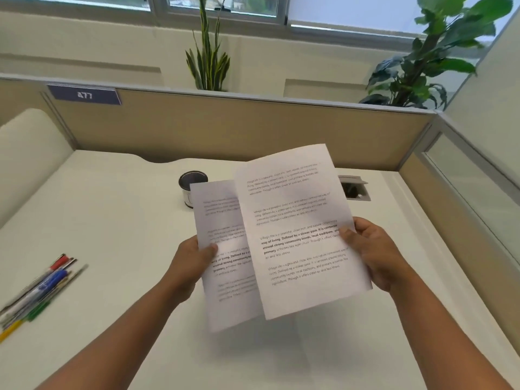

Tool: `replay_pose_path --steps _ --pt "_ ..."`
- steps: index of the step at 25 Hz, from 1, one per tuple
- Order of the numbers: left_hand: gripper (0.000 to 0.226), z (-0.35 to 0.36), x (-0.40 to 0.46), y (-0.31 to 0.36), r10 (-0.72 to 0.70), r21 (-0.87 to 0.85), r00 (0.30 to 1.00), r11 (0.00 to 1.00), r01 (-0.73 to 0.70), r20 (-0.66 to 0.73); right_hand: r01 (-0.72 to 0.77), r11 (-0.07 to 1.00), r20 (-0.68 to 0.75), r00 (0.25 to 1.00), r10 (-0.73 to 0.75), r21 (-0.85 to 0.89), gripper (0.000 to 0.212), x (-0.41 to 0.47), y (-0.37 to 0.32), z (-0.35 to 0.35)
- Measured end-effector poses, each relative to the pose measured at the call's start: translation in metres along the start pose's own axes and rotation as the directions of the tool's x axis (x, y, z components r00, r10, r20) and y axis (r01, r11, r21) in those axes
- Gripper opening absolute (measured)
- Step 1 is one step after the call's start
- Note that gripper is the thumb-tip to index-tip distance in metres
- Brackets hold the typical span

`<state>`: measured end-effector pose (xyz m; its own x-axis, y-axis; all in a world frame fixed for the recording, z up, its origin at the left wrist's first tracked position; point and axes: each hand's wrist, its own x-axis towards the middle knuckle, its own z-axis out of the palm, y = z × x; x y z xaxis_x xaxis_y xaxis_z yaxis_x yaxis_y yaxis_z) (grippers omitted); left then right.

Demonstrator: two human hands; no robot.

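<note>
**Two printed sheets, one in each hand, above the tabletop**

The left hand (194,257) pinches the left sheet (225,291) at its left edge, with the thumb on the printed face and the fingers behind. The right hand (371,254) takes the right sheet (295,220) at its right edge in the same way, thumb on the text. Each grip is narrow and holds only its own paper.

Both sheets are up off the tabletop (112,220) and tilted back toward the person. The right sheet is in front and higher, and it covers the left sheet's right edge. Their bottom edges hang free, and white tabletop shows under them and between the forearms.

Behind the left sheet's top corner stands a small tin (191,180), partly hidden by the paper. Just past the right sheet's right edge, toward the back, is a cable opening (353,190). A bundle of pens (42,291) lies well apart, near the tabletop's left edge.

A beige partition (253,128) closes off the back and the right side, with a number plate (84,94) at its upper left. Two plants (208,57) rise behind it.
</note>
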<state>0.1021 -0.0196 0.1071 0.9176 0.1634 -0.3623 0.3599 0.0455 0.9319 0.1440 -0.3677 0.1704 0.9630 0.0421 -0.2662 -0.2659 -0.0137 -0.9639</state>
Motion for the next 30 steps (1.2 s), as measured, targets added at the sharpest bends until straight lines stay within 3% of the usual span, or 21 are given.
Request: replay_pose_path --steps 5,10,13,16,22,25,30 --pt "0.029 0.007 -0.014 0.018 0.032 -0.082 0.984 0.996 -0.018 0.174 -0.047 0.997 0.04 0.998 0.045 0.057 0.02 0.004 0.021 0.044" --pt "0.035 0.01 -0.015 0.025 0.01 -0.056 0.985 0.998 0.0 0.174 -0.018 0.997 0.092 0.996 0.011 0.08 0.037 0.0 0.033 0.06" --pt "0.04 0.008 -0.015 0.025 0.008 -0.182 0.988 0.983 0.021 0.156 -0.007 0.997 0.082 0.997 0.0 0.081 0.032 -0.002 0.037 0.061" --pt "0.037 0.01 -0.02 0.024 0.124 -0.214 0.972 0.974 -0.08 0.201 0.038 0.998 0.061 0.997 -0.04 0.042 0.03 -0.007 0.04 0.066" --pt "0.024 0.014 -0.024 0.019 0.277 -0.123 0.95 0.958 -0.26 0.145 0.12 0.991 0.065 0.99 -0.124 0.063 0.032 -0.017 0.043 0.071" --pt "0.024 0.016 -0.025 0.019 0.296 -0.103 0.944 0.954 -0.283 0.143 0.155 0.986 0.053 0.986 -0.159 0.066 0.032 -0.021 0.048 0.071" --pt "0.027 0.018 -0.025 -0.003 0.271 -0.095 0.952 0.961 -0.259 0.144 0.087 0.995 0.064 0.994 -0.09 0.058 0.027 -0.027 0.073 0.073"
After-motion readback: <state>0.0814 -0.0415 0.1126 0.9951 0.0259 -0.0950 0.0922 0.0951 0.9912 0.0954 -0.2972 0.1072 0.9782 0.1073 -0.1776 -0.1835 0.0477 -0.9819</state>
